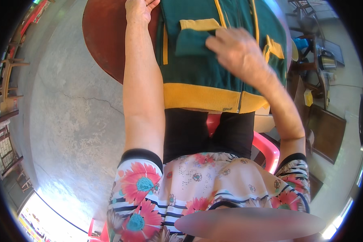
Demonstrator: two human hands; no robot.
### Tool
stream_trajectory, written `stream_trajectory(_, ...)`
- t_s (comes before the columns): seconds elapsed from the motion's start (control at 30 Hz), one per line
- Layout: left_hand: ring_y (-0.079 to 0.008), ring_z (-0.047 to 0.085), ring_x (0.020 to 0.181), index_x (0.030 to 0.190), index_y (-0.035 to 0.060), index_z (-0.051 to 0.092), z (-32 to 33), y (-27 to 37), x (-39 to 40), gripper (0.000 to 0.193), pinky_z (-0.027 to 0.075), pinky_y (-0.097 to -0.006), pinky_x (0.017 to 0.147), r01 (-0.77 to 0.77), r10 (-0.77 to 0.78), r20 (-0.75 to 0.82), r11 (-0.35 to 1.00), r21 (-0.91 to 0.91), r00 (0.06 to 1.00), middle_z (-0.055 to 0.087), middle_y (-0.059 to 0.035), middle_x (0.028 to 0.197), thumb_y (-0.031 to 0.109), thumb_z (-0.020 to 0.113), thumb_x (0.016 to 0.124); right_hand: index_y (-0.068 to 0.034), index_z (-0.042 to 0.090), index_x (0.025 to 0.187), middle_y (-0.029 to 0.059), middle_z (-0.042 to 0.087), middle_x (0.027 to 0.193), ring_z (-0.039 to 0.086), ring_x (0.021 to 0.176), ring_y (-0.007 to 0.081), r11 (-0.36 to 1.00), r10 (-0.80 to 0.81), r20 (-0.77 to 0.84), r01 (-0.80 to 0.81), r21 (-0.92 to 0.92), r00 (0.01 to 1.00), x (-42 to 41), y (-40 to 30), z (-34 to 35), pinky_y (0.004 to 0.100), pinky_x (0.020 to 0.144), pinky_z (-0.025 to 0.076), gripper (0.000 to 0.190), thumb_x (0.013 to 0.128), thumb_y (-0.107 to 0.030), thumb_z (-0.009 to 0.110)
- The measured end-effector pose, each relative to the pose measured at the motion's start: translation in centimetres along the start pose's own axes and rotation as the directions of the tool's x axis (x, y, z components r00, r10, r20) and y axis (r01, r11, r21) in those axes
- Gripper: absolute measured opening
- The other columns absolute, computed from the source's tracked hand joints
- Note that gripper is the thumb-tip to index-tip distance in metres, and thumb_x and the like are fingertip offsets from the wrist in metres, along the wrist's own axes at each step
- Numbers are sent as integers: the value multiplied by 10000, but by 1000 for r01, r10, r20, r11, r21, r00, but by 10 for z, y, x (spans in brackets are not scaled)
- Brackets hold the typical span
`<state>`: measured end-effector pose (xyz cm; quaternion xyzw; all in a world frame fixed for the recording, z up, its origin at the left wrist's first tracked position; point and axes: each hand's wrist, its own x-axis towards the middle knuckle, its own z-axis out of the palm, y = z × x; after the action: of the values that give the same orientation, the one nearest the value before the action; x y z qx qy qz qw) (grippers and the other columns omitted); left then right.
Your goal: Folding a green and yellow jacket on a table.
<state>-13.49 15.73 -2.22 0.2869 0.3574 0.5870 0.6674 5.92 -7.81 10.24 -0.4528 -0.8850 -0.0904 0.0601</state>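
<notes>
A dark green zip jacket (196, 72) with yellow trim lies spread before me, its ribbed yellow hem (201, 95) towards my lap. A sleeve is folded across the front, and its yellow cuff (199, 24) points up. My right hand (240, 50) is over the jacket with curled fingers at the cuff's right end. Motion blurs the hand and sleeve, so whether it grips the cloth is unclear. The other yellow cuff (273, 50) rests at the jacket's right side. Beside the jacket's left edge, my left hand (142, 10) is partly cut off by the top of the view.
Beneath the jacket is a round reddish-brown table (106, 33). A pink plastic chair (267, 151) shows beside my legs. At right stand dark wooden chairs (316, 66), a metal kettle (327, 60) and a cardboard box (263, 122). A wooden stool (7, 81) stands far left on the concrete floor.
</notes>
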Motion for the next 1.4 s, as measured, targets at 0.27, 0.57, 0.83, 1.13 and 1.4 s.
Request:
stream_trajectory(0.27,-178,631,841,1176,21,577,9,-1,-7,289,546,-301,701,-74,64,55,977,199,996,639,-99,969,223,561,970,-140,601,1231,92,554,1253,531,1190,296,945,274,-85,-252,207,958,-45,-11,26,421,956,456,514,747,-169,771)
stream_trajectory(0.57,-146,649,828,1106,39,670,34,-6,-31,274,515,-302,741,-508,527,246,438,742,814,698,-56,935,184,598,884,-135,516,1333,136,495,1367,446,1301,328,826,529,-240,-428,368,814,-67,-17,75,457,1057,366,590,811,-304,732)
stream_trajectory(0.83,-232,690,935,1099,108,695,60,-16,-58,398,519,-345,826,-657,46,656,88,749,753,729,-90,1012,423,666,856,-94,447,1396,153,534,1324,459,1291,334,801,557,-292,-411,435,777,-72,-18,83,443,1084,349,711,789,-314,745)
stream_trajectory(1.13,-228,649,844,1034,53,668,88,-1,-90,407,496,-329,754,-623,-410,510,-210,754,756,690,-112,909,324,787,754,-85,446,1384,118,621,1223,557,1159,316,592,680,-242,-325,737,692,-78,-3,91,418,1027,408,730,748,-232,772)
stream_trajectory(1.4,-123,536,673,803,55,526,84,12,-71,211,429,-296,612,-675,-381,621,-12,737,685,561,-13,718,130,722,816,-153,267,1524,209,484,1406,367,1389,342,740,584,-255,-377,557,770,-78,-12,89,460,1143,269,979,719,-289,808)
